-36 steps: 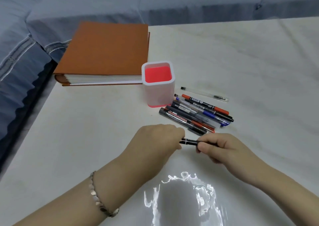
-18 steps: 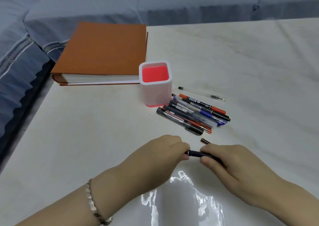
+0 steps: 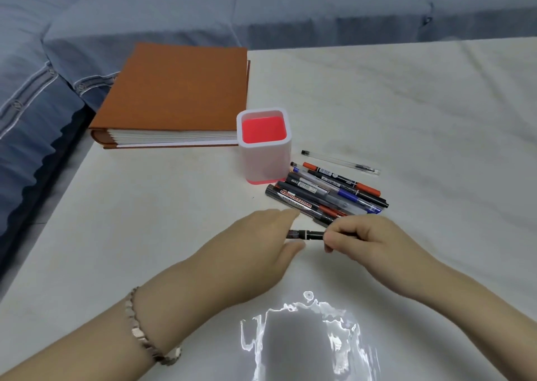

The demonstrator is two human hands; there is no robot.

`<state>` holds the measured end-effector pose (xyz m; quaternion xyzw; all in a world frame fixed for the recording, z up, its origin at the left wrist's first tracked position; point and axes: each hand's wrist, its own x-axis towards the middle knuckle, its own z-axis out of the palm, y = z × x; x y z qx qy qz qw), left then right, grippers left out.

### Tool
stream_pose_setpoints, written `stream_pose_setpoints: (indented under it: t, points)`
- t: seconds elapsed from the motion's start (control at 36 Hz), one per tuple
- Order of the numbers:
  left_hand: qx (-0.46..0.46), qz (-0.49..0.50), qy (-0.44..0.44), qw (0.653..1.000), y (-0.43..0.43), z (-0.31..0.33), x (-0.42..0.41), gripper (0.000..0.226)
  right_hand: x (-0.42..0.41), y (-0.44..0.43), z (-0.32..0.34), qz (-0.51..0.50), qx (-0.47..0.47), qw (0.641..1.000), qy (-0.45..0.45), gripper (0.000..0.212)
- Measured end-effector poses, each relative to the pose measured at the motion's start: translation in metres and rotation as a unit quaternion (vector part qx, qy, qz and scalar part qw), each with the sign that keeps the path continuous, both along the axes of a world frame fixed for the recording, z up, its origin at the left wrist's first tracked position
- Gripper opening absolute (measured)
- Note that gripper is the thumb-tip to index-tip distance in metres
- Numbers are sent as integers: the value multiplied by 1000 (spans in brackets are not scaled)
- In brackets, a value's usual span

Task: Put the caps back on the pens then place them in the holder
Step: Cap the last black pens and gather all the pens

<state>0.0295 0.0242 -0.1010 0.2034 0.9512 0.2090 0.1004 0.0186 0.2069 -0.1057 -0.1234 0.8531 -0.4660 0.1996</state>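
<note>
A black pen [image 3: 308, 234] lies level between my two hands, just above the white table. My right hand [image 3: 364, 242] grips its right part; my left hand [image 3: 266, 239] is at its left end, fingers closed around that tip, so I cannot see whether a cap is there. Behind them lies a pile of several pens and markers [image 3: 328, 193], among them a whiteboard marker [image 3: 296, 202]. One clear pen [image 3: 341, 162] lies apart, farther back. The pen holder [image 3: 263, 145], white with a pink inside, stands upright to the left of the pile with nothing in it.
A thick orange book [image 3: 177, 95] lies flat behind and left of the holder. The table's left edge [image 3: 43, 206] drops off toward a blue sofa [image 3: 43, 69]. A bright glare patch [image 3: 302, 331] shines on the table near me.
Both hands rose back toward the pile with the black pen. The small dark piece seen on the table by my right hand half a second ago is out of sight.
</note>
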Motion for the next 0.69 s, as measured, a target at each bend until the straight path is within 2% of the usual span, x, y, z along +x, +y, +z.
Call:
stream_pose_setpoints:
  t: [0.08,0.14,0.19,0.25,0.33,0.44,0.53,0.61,0.69]
  points:
    - [-66,-38,-26,997,-1,1,1,26,4,3,-2,21,41,998,41,24]
    - [-78,-51,-17,996,0,-3,2,27,8,4,-4,34,65,996,56,21]
    - [-61,-62,25,996,1,-6,6,28,10,4,-5,36,69,996,52,21]
    - [-42,-70,104,991,0,-14,7,25,11,5,-7,27,54,998,29,23]
    - [27,-52,181,982,-1,-29,11,17,11,4,-10,6,18,1000,-2,20]
    - [39,-48,116,991,2,-24,10,24,11,3,-12,12,-15,1000,-24,22]
    - [-5,-76,126,989,6,-21,10,35,12,3,-15,37,-7,999,1,20]
    - [-17,-114,136,984,6,-23,12,7,15,4,-16,46,-3,999,-1,24]
    - [-26,-132,130,982,7,-30,14,32,16,5,-17,61,7,998,-21,27]
